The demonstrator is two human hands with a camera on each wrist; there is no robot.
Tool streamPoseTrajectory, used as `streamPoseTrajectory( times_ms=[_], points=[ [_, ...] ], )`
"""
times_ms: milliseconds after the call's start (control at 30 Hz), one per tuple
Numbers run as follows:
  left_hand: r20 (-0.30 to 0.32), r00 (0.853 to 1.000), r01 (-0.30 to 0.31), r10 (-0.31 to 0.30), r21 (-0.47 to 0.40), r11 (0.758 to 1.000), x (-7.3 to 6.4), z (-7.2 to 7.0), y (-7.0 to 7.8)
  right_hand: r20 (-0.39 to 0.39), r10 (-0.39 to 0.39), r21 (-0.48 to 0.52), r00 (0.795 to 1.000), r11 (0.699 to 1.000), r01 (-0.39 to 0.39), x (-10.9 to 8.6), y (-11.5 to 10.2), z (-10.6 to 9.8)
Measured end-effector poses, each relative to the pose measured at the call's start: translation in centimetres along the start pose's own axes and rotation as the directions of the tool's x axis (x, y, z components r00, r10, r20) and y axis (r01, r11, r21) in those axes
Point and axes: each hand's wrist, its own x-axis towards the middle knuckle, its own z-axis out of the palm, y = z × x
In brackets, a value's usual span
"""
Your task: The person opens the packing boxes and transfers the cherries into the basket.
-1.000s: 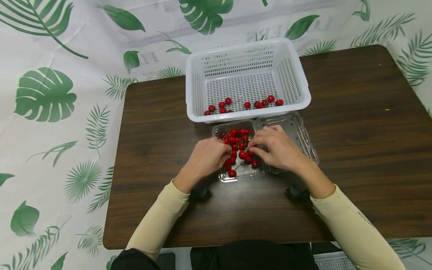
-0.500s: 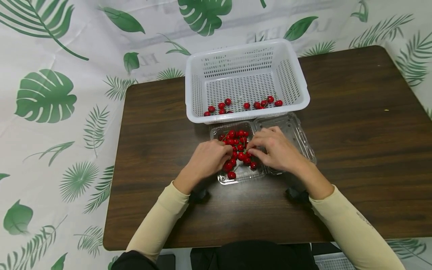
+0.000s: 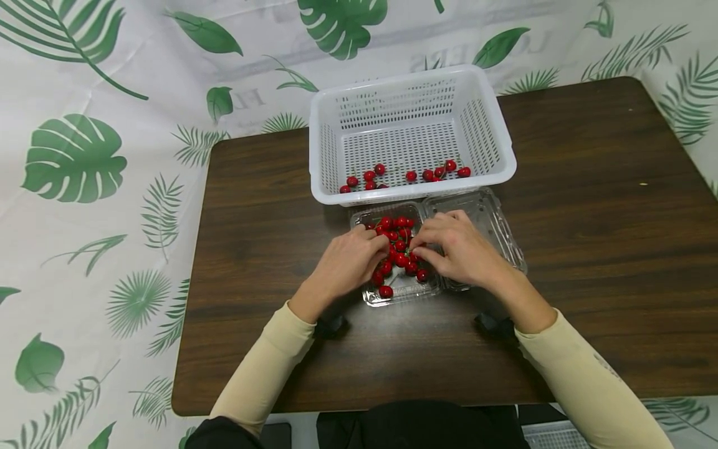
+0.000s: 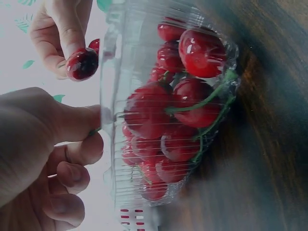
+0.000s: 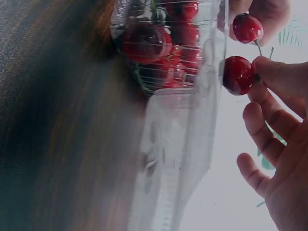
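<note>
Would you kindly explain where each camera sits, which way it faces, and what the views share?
Head: on the person's head, facing forward and down at the table, basket and box; both sleeves, left hand and right hand show.
Left wrist: on the left wrist, facing the box's clear side; the left hand is near, the right hand beyond.
Right wrist: on the right wrist, facing the box's side; the right hand is near, part of the left beyond.
Shared: both wrist views show the box, cherries and both hands.
</note>
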Motion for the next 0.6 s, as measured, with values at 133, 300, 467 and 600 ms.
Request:
streamPoseTrajectory(
  times_ms=[133,300,467,600],
  points=[
    [-0.035,0.999,-0.011,0.011,-0.019,1.000,0.0,-0.3,0.0,-0.013,-0.016,-0.004,1.000,1.000,0.016,0.1,-0.2,-0.3],
    [-0.064,0.998,-0.032,0.029,-0.049,0.998,0.0,-0.8,0.0,-0.047,-0.037,-0.020,0.998,0.999,0.036,0.4,-0.8,-1.1],
    [-0.075,0.996,-0.043,0.039,-0.061,0.997,0.0,-1.3,0.0,-0.117,-0.021,-0.046,0.993,0.999,0.016,0.9,-1.1,-2.6],
    [-0.090,0.995,-0.056,0.050,-0.066,0.996,-0.1,-1.6,0.0,-0.221,0.029,-0.055,0.975,0.998,-0.042,1.4,-0.7,-3.9]
  ],
)
